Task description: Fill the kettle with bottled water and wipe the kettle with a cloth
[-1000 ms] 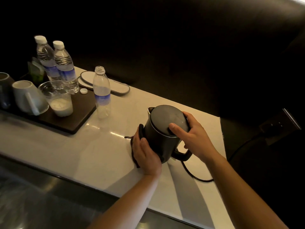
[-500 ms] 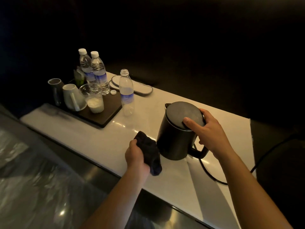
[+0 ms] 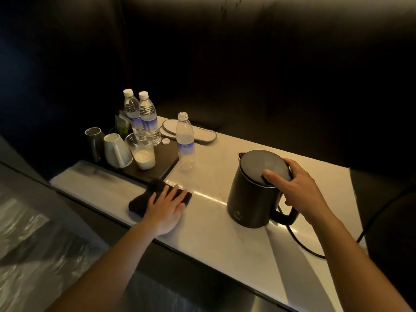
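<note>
A black electric kettle [image 3: 252, 199] stands upright with its lid closed on the white counter [image 3: 225, 233], right of centre. My right hand [image 3: 299, 188] rests on the lid's rim, fingers curled over the top and handle side. A dark cloth [image 3: 139, 202] lies flat on the counter to the kettle's left. My left hand [image 3: 167, 204] lies spread flat on the cloth, pressing it down, well apart from the kettle. An uncapped, nearly empty water bottle [image 3: 185, 140] stands behind the cloth, and its white cap [image 3: 166, 141] lies on the tray.
A dark tray [image 3: 162, 161] at the back left holds two capped water bottles [image 3: 140, 113], two upturned mugs [image 3: 116, 150] and a plastic cup [image 3: 141, 149]. Flat slippers [image 3: 202, 135] lie behind. The kettle's black cord [image 3: 299, 242] runs off to the right. The counter's front edge is near.
My left hand drew the cloth away from the kettle's side, carried it left and laid it flat on the counter. My right hand stayed on the lid. The camera pulled back.
</note>
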A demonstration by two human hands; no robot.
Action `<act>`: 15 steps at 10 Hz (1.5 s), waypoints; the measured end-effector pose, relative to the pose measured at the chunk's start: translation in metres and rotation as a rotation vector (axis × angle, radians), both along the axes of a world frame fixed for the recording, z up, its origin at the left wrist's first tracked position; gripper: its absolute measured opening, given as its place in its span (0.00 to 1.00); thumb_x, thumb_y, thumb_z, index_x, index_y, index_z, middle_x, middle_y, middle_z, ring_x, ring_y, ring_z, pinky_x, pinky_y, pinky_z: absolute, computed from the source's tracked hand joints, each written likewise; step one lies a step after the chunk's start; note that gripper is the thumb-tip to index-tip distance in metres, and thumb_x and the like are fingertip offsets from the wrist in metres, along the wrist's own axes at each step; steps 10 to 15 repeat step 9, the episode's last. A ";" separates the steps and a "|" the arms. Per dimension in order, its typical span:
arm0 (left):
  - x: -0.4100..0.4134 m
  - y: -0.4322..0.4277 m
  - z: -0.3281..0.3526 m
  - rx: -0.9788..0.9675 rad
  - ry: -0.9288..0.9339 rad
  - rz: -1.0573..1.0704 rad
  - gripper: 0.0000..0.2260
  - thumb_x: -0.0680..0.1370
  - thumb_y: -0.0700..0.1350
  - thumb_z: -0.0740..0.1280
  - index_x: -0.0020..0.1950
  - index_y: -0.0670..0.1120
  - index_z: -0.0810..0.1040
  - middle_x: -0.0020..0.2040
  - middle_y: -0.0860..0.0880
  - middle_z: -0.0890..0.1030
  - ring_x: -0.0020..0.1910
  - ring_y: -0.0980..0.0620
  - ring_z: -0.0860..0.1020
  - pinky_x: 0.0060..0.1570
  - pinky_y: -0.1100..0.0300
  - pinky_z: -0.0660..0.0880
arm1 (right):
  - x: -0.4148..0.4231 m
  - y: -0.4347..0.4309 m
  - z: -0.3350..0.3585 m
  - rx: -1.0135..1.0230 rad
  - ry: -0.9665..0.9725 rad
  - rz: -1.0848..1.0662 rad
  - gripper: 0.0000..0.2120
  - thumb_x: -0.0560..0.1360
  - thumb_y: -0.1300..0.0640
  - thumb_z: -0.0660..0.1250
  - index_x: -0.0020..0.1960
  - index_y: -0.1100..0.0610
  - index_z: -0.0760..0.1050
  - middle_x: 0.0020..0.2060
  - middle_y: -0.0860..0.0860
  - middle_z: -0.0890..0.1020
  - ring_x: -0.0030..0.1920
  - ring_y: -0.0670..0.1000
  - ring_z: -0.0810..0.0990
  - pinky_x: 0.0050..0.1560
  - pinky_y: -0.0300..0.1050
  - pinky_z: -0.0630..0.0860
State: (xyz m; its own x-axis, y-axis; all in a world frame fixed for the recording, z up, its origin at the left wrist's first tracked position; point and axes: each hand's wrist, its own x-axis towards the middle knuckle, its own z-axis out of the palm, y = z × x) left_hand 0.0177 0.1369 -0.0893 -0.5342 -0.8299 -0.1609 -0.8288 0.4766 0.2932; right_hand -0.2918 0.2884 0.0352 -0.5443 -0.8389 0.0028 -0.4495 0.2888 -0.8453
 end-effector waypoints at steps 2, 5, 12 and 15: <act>-0.018 -0.026 0.004 0.088 -0.102 -0.083 0.27 0.84 0.58 0.45 0.83 0.59 0.43 0.85 0.51 0.42 0.84 0.47 0.40 0.79 0.39 0.40 | 0.003 0.003 0.006 0.038 0.020 -0.011 0.30 0.72 0.37 0.69 0.70 0.44 0.66 0.56 0.46 0.76 0.49 0.50 0.77 0.31 0.38 0.75; -0.021 -0.028 -0.005 0.012 -0.027 -0.064 0.28 0.84 0.60 0.45 0.84 0.57 0.46 0.86 0.50 0.45 0.84 0.45 0.43 0.79 0.39 0.43 | 0.020 0.007 0.016 0.020 0.074 -0.077 0.36 0.66 0.32 0.68 0.70 0.46 0.69 0.58 0.48 0.77 0.53 0.50 0.78 0.41 0.39 0.76; 0.027 -0.040 0.018 0.078 0.185 -0.212 0.27 0.83 0.62 0.52 0.81 0.56 0.61 0.84 0.53 0.57 0.83 0.53 0.51 0.79 0.49 0.50 | 0.050 0.026 0.015 0.047 0.442 -0.439 0.41 0.68 0.29 0.61 0.72 0.54 0.70 0.65 0.53 0.79 0.64 0.56 0.77 0.60 0.56 0.78; 0.027 -0.040 0.018 0.078 0.185 -0.212 0.27 0.83 0.62 0.52 0.81 0.56 0.61 0.84 0.53 0.57 0.83 0.53 0.51 0.79 0.49 0.50 | 0.050 0.026 0.015 0.047 0.442 -0.439 0.41 0.68 0.29 0.61 0.72 0.54 0.70 0.65 0.53 0.79 0.64 0.56 0.77 0.60 0.56 0.78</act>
